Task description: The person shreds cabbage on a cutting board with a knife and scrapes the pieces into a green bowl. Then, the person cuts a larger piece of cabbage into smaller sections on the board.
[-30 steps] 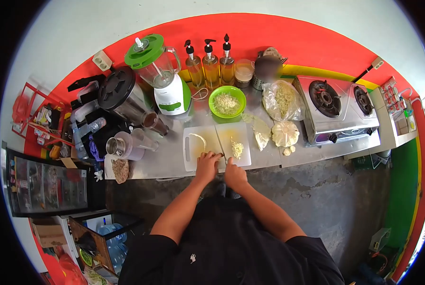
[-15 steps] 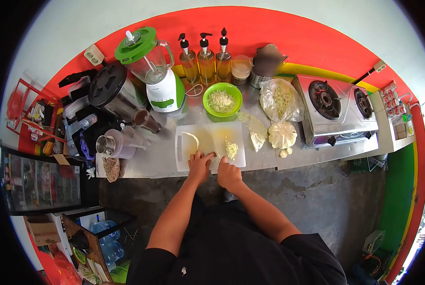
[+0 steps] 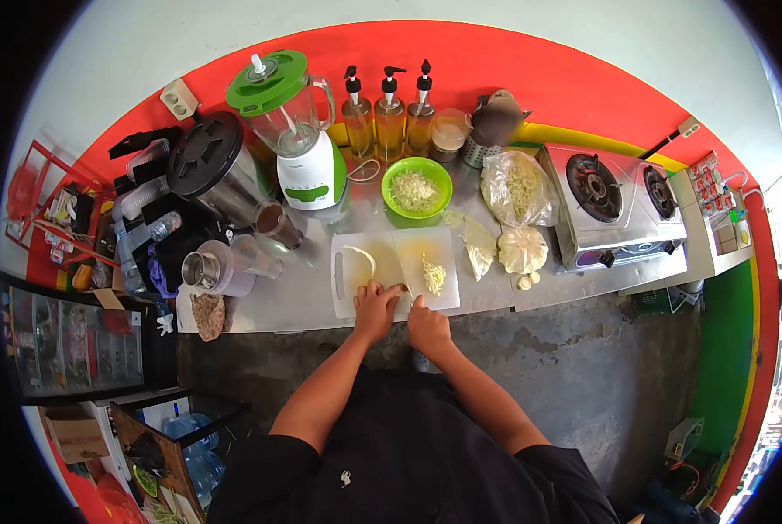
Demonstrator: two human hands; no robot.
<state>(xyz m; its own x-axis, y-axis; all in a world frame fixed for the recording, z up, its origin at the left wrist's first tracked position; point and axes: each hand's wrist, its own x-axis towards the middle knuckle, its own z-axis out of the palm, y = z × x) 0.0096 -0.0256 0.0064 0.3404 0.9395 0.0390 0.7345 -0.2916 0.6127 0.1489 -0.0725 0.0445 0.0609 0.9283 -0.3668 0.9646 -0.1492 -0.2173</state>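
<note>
A white cutting board [image 3: 349,295] lies at the counter's front edge. On its right half sits a small heap of shredded cabbage [image 3: 434,278], and a pale curved strip [image 3: 365,254] lies on the left half. My left hand [image 3: 375,311] presses down on the board's near edge, fingers bent and thumb stretched to the right; whatever is under it is hidden. Just right of it, my right hand [image 3: 428,325] is closed around a knife [image 3: 412,290], of which only a thin bit of blade shows. Behind the board stands a green bowl [image 3: 393,208] of shredded cabbage.
Right of the board are loose cabbage leaves [image 3: 478,248], a cut cabbage [image 3: 523,251], garlic-like cloves [image 3: 527,281] and a bag of shreds [image 3: 522,188]. A gas stove [image 3: 618,231] stands farther right. A blender [image 3: 308,175], pump bottles [image 3: 389,122] and a pitcher [image 3: 220,266] line the back and left.
The view has shifted, so the counter appears slightly right and lower. My left thumb now reaches farther right, and my right hand has drawn slightly back toward me, still on the knife.
</note>
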